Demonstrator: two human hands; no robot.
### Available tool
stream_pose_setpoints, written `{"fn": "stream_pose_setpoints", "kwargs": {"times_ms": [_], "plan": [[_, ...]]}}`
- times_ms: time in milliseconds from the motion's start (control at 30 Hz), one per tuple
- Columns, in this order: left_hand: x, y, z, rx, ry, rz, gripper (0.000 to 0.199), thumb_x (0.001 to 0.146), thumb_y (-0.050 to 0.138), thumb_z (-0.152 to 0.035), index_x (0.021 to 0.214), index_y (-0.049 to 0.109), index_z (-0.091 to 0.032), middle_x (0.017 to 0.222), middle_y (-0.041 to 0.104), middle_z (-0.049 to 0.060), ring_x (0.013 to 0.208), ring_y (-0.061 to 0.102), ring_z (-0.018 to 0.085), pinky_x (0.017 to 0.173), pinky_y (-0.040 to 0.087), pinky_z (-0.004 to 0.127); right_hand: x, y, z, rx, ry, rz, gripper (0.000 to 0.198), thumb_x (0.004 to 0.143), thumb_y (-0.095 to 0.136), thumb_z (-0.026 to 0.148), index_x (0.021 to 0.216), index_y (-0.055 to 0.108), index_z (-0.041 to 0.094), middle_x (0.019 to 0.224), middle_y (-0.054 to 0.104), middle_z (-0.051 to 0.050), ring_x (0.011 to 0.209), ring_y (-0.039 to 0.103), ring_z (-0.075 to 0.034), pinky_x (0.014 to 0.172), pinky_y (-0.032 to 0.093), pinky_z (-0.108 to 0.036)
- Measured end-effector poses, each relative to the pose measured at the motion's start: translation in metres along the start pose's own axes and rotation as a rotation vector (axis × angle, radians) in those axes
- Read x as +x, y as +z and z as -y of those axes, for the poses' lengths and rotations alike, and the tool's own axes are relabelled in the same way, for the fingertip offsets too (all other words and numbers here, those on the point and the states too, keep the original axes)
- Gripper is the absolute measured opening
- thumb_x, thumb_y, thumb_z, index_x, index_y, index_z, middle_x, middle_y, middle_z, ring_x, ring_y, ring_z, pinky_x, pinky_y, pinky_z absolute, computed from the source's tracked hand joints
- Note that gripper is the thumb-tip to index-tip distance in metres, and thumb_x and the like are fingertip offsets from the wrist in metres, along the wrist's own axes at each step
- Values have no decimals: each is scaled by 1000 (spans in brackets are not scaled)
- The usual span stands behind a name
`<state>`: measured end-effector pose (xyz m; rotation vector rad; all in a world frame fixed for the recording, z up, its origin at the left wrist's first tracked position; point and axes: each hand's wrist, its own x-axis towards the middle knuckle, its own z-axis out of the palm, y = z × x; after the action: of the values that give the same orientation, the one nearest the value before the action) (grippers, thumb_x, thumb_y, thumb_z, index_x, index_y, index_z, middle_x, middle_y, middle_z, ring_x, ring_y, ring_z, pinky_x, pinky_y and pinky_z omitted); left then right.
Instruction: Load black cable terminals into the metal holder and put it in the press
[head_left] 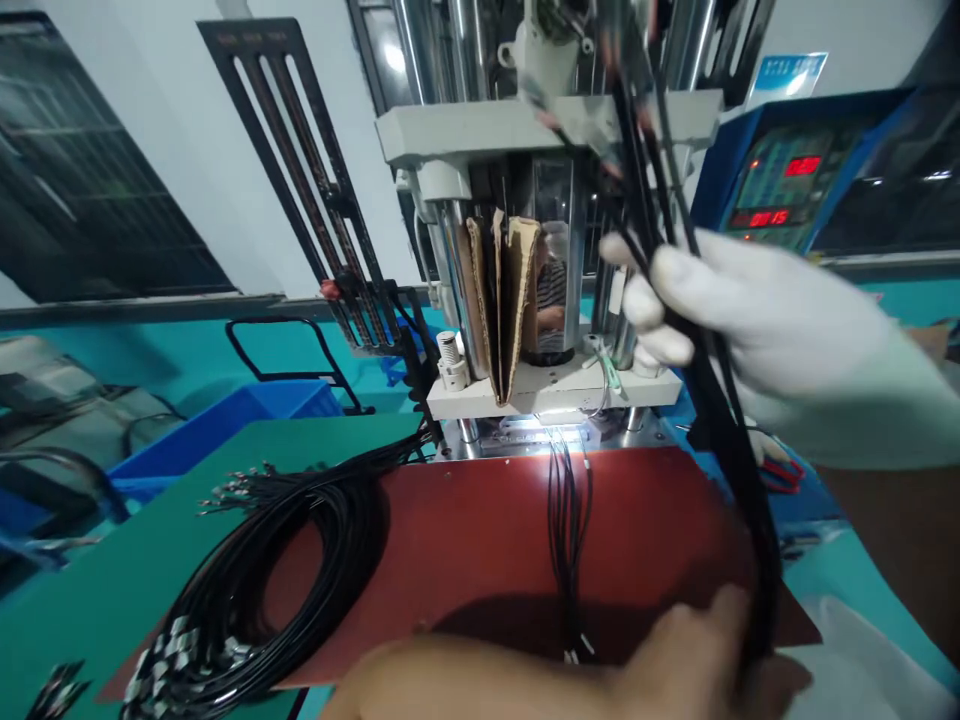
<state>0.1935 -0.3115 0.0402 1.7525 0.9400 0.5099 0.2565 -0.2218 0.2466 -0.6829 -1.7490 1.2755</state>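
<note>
Far centre, the press (525, 250) fills most of my view, with folded cardboard (501, 300) wedged upright against its column and a blue control box (780, 180) to the right. Near it lies the red mat (465, 540), and on the mat's left edge a big coil of black wires (277, 560). A few wires (566, 520) run from the lit die down the middle of the mat.

My right hand (750, 320), gloved white, is clenched around a bundle (712, 420) of black cables that hangs from high right down to the near edge. My left hand (675, 670), bare, sits at the bundle's lower end; I cannot tell whether it grips or only touches.

I judge this as gathering finished cables clear of the die. Next calls for a steady lift that keeps the strands together.
</note>
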Motion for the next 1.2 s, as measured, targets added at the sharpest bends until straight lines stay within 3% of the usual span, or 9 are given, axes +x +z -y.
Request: {"fn": "stream_pose_setpoints", "kwargs": {"times_ms": [67,167,400,500,700,800,933,1067,1200], "plan": [[13,12,15,73,-12,90,54,71,71,-53,112,60,-20,90,65,10,83,61,26,70,48,36,-15,-20,-35,-71,49,-7,28,93,54,43,107,61,19,63,40,5,46,30,-5,44,32,-19],[11,-15,41,-39,147,200,74,58,82,-53,118,57,-18,108,62,12,98,58,28,84,47,41,-46,-41,-102,-95,427,284,41,95,42,50,103,56,13,52,41,6,42,32,-6,41,25,-20],[23,-145,78,-767,103,-554,55,84,61,-52,127,47,-21,122,57,11,104,59,20,92,45,34,-91,-33,-210,-77,741,364,34,95,41,40,99,58,11,54,54,3,36,39,-4,38,28,-16],[45,-149,80,-748,85,-515,51,86,58,-50,126,56,-19,130,59,13,114,58,23,100,41,37,-84,-26,-217,51,797,378,34,93,47,42,105,57,11,62,62,0,39,49,-5,41,37,-16],[55,-119,80,-624,121,-286,51,92,45,-53,111,67,-11,107,71,15,104,63,25,98,44,38,-64,-10,-222,235,864,357,29,83,63,39,87,56,12,73,68,-5,53,63,-11,52,51,-22],[45,-138,96,-390,170,-318,50,97,35,-50,114,65,-13,113,68,14,106,62,24,97,45,38,-64,-4,-232,267,845,332,32,83,64,42,88,58,11,70,67,-5,51,62,-10,50,49,-20],[37,-188,136,351,188,-507,35,98,37,-33,110,64,-16,114,64,13,112,55,24,103,40,42,-65,-2,-243,394,870,352,38,81,65,46,95,56,12,67,67,-5,46,61,-12,46,48,-22],[35,-209,158,772,188,-350,36,96,33,-21,118,60,-13,123,61,15,117,53,26,103,39,42,-63,0,-241,436,880,371,38,78,66,45,93,57,11,67,68,-6,46,60,-12,46,48,-22],[19,-205,144,957,-84,-387,36,96,35,-30,88,67,-17,83,68,11,81,63,25,78,46,38,-63,-1,-235,460,883,391,30,81,61,39,94,58,12,67,68,-5,44,58,-11,45,46,-21]]}}
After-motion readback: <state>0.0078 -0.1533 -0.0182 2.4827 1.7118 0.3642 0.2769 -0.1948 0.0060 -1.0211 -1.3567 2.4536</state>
